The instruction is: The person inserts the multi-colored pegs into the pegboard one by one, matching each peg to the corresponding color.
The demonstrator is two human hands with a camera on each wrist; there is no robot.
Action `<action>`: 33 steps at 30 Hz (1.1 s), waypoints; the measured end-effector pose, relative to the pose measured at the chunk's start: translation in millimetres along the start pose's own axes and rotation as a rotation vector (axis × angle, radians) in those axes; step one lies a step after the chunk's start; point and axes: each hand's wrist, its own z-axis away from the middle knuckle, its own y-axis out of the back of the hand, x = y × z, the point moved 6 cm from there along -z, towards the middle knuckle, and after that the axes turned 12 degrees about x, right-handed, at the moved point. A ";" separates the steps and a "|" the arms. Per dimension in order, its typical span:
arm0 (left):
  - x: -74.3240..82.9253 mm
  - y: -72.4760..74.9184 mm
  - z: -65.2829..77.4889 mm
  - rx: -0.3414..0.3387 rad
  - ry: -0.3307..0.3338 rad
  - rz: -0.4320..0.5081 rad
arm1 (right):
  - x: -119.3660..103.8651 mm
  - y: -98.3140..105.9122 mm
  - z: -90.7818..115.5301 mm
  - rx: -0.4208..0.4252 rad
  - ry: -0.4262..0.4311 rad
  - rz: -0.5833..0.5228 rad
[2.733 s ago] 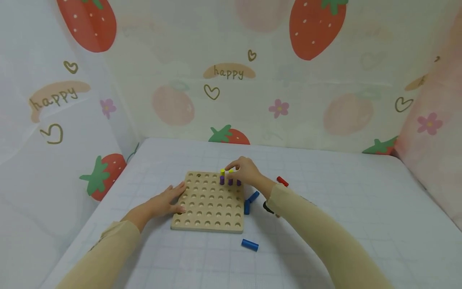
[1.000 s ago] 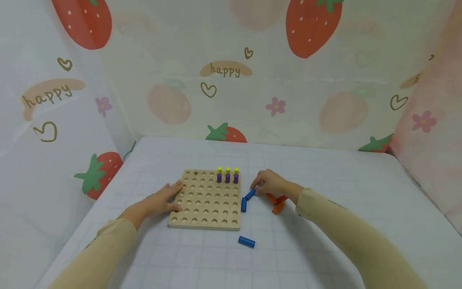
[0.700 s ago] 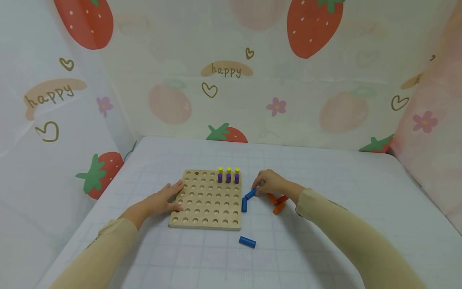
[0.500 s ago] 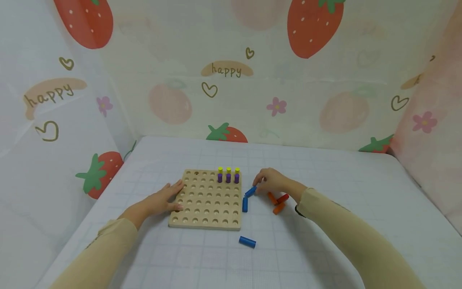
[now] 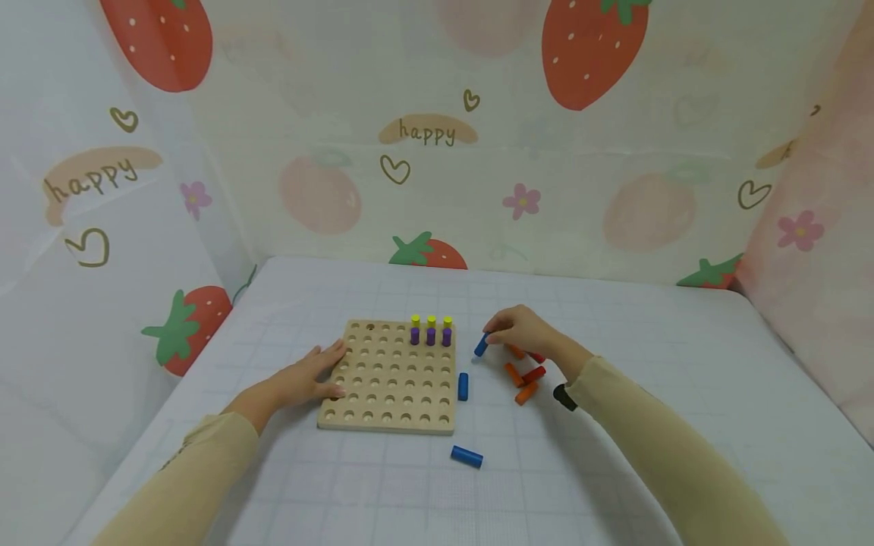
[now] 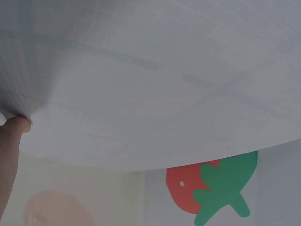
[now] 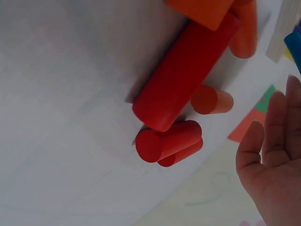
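Head view: the left hand (image 5: 307, 379) is resting on the left edge of the wooden peg board (image 5: 385, 426), fingers spread and gripping nothing. The board is lying on the worktop (image 5: 717, 379), nearer its left edge than its right. The right hand (image 5: 522, 330) is pinching a blue peg (image 5: 481, 346), narrow at the fingertips, right of the board's far right corner; the peg is tilting. Three yellow pegs (image 5: 432, 321) are standing in the board's far row at that corner, three purple pegs (image 5: 431, 337) in the row just in front. A second blue peg (image 5: 463, 387) is lying just beside the board's right edge; a third blue peg (image 5: 467, 456) is lying past its near right corner, toward the worktop's near side. Orange pegs (image 5: 514, 374) and red pegs (image 5: 534, 375) are lying in a loose cluster below the right hand.

Left wrist view: one digit is showing at the frame's left; the rest of that hand is out of frame.

Right wrist view: red and orange pegs are lying close together on the worktop; the blue peg is showing partly, just by the right hand's fingertips, cut by the frame.
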 end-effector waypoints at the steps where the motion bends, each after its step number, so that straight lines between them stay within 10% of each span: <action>1: 0.4 0.1 0.1 0.002 -0.003 -0.001 | 0.4 0.9 -0.1 0.008 -0.011 -0.017; 33: -2.3 -0.6 -2.1 -0.003 0.002 0.013 | -10.9 -19.7 -4.6 0.096 -0.090 -0.280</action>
